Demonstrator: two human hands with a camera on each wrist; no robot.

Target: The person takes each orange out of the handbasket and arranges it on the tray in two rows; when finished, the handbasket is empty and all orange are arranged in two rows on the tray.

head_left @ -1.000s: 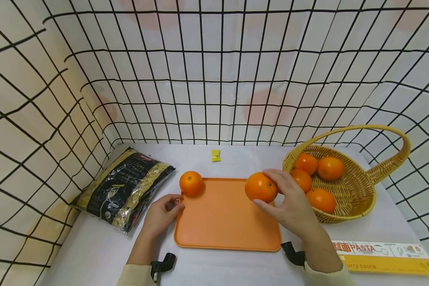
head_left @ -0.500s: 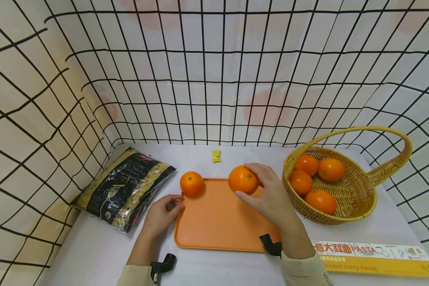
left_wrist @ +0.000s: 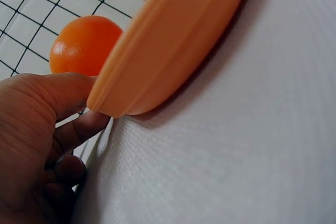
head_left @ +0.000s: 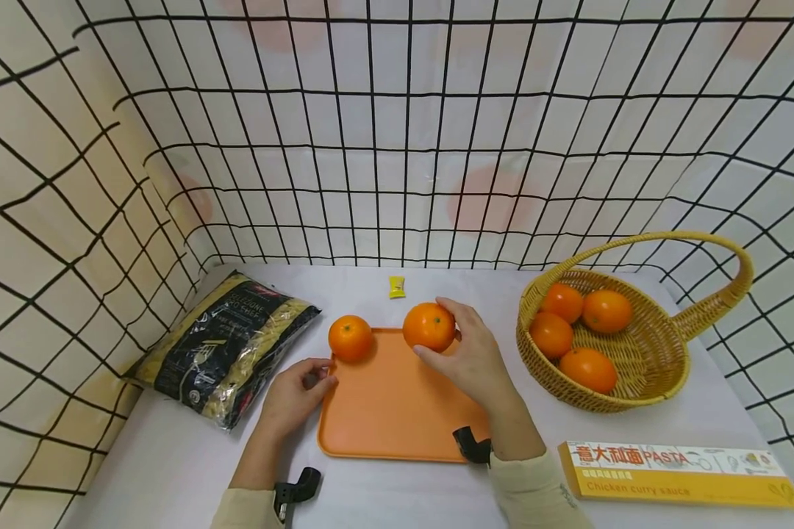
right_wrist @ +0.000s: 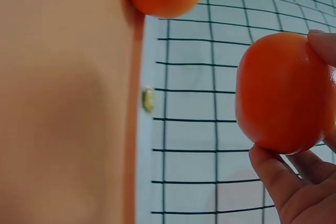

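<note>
My right hand (head_left: 473,360) holds an orange (head_left: 428,328) between thumb and fingers, raised over the far part of the orange tray (head_left: 397,411). In the right wrist view that held orange (right_wrist: 281,93) hangs apart from the tray surface. A second orange (head_left: 351,339) sits in the tray's far left corner. Beside it, my left hand (head_left: 294,397) grips the tray's left edge. The left wrist view shows its thumb (left_wrist: 68,90) on the rim and a finger underneath. Several more oranges lie in a wicker basket (head_left: 651,360) to the right.
A black and gold plastic bag of pasta (head_left: 228,345) lies left of the tray. Behind the tray is a small yellow wrapped candy (head_left: 397,287). A yellow and white pasta box (head_left: 681,476) lies front right. Black wire mesh (head_left: 410,147) encloses the back and sides.
My right hand has carried the orange leftward from beside the basket, across the tray toward the other orange. My left hand stays on the tray's edge.
</note>
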